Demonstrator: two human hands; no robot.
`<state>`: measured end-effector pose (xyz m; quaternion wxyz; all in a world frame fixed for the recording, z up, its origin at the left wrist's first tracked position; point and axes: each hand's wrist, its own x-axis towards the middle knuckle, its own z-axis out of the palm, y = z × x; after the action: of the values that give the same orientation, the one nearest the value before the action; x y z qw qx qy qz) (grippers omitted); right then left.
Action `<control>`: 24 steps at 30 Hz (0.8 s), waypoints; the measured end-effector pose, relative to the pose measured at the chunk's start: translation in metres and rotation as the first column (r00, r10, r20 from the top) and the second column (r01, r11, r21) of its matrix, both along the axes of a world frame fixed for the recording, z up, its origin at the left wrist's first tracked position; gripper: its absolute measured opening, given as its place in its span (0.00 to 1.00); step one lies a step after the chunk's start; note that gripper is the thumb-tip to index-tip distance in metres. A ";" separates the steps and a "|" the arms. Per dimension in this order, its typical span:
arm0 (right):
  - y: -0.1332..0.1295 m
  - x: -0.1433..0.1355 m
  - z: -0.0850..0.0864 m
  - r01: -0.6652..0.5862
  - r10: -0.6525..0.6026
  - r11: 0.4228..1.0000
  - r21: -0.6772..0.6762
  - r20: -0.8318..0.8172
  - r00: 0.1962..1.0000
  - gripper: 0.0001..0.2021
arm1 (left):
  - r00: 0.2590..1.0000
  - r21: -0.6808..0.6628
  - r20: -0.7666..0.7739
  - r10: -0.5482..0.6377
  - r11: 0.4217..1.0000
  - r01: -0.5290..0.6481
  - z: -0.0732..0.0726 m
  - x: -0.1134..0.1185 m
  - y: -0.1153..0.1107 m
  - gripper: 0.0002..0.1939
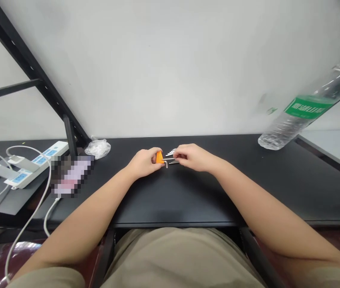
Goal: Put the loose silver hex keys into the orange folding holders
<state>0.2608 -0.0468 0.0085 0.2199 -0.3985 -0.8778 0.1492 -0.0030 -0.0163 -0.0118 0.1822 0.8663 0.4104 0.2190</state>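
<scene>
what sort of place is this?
Probably a desk or workstation: a black tabletop set against a pale wall, with a white power strip and a large plastic bottle.

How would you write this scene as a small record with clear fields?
Left hand: holds orange piece
Right hand: pinches thin metal rod, its end at the orange piece; insertion unclear
Near right hand: slim metal pieces
Surface: black table
Left side: crumpled plastic, white power strip
Right side: clear bottle with green label
</scene>
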 end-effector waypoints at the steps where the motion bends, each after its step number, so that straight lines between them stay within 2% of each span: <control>1: 0.000 0.000 0.000 -0.006 0.006 1.000 0.005 -0.002 1.000 0.07 | 1.000 0.000 0.001 -0.003 1.000 0.003 0.000 0.000 0.000 0.21; 11: 0.000 0.002 0.001 0.005 -0.004 1.000 0.024 -0.038 0.999 0.08 | 1.000 -0.007 0.010 0.012 1.000 -0.012 0.000 0.000 0.000 0.25; 16: 0.002 0.005 0.000 0.012 -0.014 1.000 -0.024 -0.074 0.997 0.09 | 1.000 -0.002 0.010 0.012 1.000 -0.012 -0.001 0.000 0.000 0.26; 22: 0.000 -0.009 -0.007 -0.018 0.022 0.998 0.052 -0.080 0.997 0.10 | 1.000 0.007 0.003 0.008 1.000 -0.008 0.000 0.001 -0.003 0.24; 24: -0.003 -0.016 -0.009 -0.020 0.022 1.000 0.019 -0.137 0.990 0.10 | 1.000 0.005 0.008 -0.001 1.000 0.001 0.001 0.001 -0.004 0.22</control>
<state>0.2447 -0.0501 -0.0005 0.2817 -0.3761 -0.8661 0.1708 -0.0017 -0.0203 -0.0106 0.1820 0.8660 0.4088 0.2233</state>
